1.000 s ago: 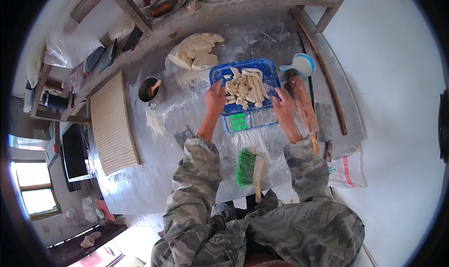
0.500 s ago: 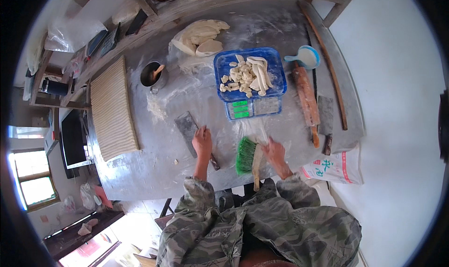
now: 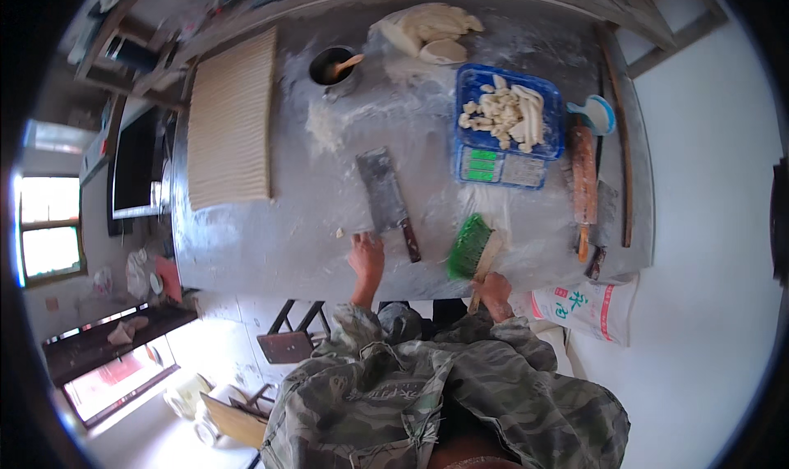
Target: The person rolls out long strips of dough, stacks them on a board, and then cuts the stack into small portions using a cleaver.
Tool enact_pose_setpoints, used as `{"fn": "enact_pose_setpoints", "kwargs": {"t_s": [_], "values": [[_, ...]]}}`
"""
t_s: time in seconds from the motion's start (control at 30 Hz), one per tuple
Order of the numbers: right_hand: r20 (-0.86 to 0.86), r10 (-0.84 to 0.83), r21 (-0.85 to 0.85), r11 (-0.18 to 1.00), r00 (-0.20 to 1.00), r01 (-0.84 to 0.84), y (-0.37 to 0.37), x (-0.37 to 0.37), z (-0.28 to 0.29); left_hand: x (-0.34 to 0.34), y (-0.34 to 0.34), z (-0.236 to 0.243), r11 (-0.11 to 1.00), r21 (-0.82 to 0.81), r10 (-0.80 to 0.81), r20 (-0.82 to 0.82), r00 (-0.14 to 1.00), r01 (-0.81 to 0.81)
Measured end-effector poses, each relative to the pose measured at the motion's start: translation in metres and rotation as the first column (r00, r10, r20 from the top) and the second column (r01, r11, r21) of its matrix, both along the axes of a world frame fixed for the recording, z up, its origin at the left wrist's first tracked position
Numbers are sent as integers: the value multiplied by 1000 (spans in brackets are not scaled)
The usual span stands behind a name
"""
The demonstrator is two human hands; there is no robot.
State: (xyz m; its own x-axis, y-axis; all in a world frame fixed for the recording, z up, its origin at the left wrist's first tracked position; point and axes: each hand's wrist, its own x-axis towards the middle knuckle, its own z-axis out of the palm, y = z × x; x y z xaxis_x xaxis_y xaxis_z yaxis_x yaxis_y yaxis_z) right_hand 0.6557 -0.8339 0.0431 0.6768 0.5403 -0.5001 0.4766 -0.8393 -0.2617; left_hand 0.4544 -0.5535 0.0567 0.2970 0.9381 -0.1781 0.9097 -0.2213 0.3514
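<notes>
My right hand is closed round the wooden handle of a green-bristled brush near the table's front edge. To its left, my left hand rests with its fingers extended at the lower corner of the blade of a cleaver. The cleaver lies flat, its dark handle pointing toward me, outside my left hand's grasp. Whether the fingertips touch the blade is too small to tell. A small dough scrap lies just left of these fingers.
A blue tray holding dough pieces sits on a digital scale. Farther back are a dough mound and a metal cup. A ridged mat lies left; a rolling pin and scoop lie right.
My left hand has left the cleaver's handle for the lower corner of its blade. My right hand has taken hold of the brush handle. The whole view has shifted.
</notes>
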Motion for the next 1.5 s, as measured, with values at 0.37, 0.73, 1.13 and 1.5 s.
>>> {"fn": "enact_pose_setpoints", "kwargs": {"t_s": [0.37, 0.73, 1.13, 1.5], "values": [[99, -108, 45, 994, 989, 104, 0, -15, 6, -69, 88, -49, 997, 70, 42, -26, 999, -40], [-176, -454, 511, 716, 873, 475, -46, 9, 58, 86, 64, 35, 903, -419, 269, 727, 632, 98], [109, -555, 567, 716, 825, 407, -108, 113, 17, 289, 48, 101, 911, -195, -46, 827, 560, 364], [309, -298, 409, 899, 903, 157, -59, 150, 9, 39, -9, -51, 948, 45, -317, 26, 948, 315]]}}
